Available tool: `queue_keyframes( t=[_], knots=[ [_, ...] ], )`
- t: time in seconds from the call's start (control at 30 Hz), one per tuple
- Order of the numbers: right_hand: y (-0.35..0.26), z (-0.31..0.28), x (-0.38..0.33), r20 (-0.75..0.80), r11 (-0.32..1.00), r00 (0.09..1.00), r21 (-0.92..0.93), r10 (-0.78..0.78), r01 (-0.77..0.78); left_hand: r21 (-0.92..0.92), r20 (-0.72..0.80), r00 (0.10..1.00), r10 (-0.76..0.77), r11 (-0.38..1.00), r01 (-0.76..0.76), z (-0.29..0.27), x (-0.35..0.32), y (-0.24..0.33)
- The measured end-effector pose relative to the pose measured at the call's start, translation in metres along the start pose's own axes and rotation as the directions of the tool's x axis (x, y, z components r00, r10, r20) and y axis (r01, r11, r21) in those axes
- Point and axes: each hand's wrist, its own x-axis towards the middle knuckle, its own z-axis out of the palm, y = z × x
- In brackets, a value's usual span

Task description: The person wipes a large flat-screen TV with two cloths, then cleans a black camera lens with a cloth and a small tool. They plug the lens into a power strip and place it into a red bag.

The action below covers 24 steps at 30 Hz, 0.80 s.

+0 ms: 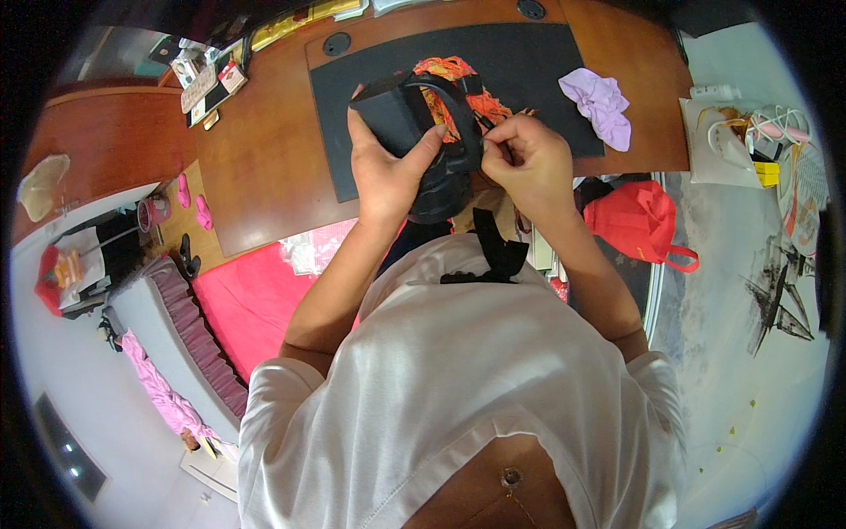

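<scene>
Both hands gripped the pouch [414, 132]: left hand [388, 172] clasped its body, right hand [527, 157], at three o'clock, pinched its strap [465, 123].

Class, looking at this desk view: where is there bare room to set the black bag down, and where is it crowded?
Bare: dark mat between orange cloth and lilac cloth; brown desk left of the mat. Crowded: the far left corner's small items.

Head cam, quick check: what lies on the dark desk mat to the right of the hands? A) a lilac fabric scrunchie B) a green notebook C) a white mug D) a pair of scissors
A: a lilac scrunchie of gathered cloth lies at the right end of the dark mat, apart from the right hand.
</scene>
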Motion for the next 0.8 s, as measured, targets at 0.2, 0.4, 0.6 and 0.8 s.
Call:
queue_keyframes(
  t=[0.2,0.4,0.6,0.8],
  knots=[
    [0.001,0.001,-0.001,-0.020,0.986,1.000,0.165,0.022,-0.018,-0.067,0.019,0.995,-0.095,0.993,0.096,0.001,0.000,-0.005],
    [0.005,-0.002,0.001,0.010,0.974,1.000,0.224,0.022,-0.023,-0.203,0.044,0.987,-0.157,0.966,0.163,0.004,0.003,-0.006],
    [-0.005,-0.011,0.000,0.022,0.987,0.990,0.083,-0.140,0.138,-0.343,0.094,0.913,-0.397,0.848,0.404,0.006,0.006,0.009],
    [0.001,-0.012,0.001,0.023,0.981,0.983,-0.054,-0.184,0.185,-0.332,0.087,0.908,-0.410,0.847,0.415,0.009,0.005,0.015]
  ],
)
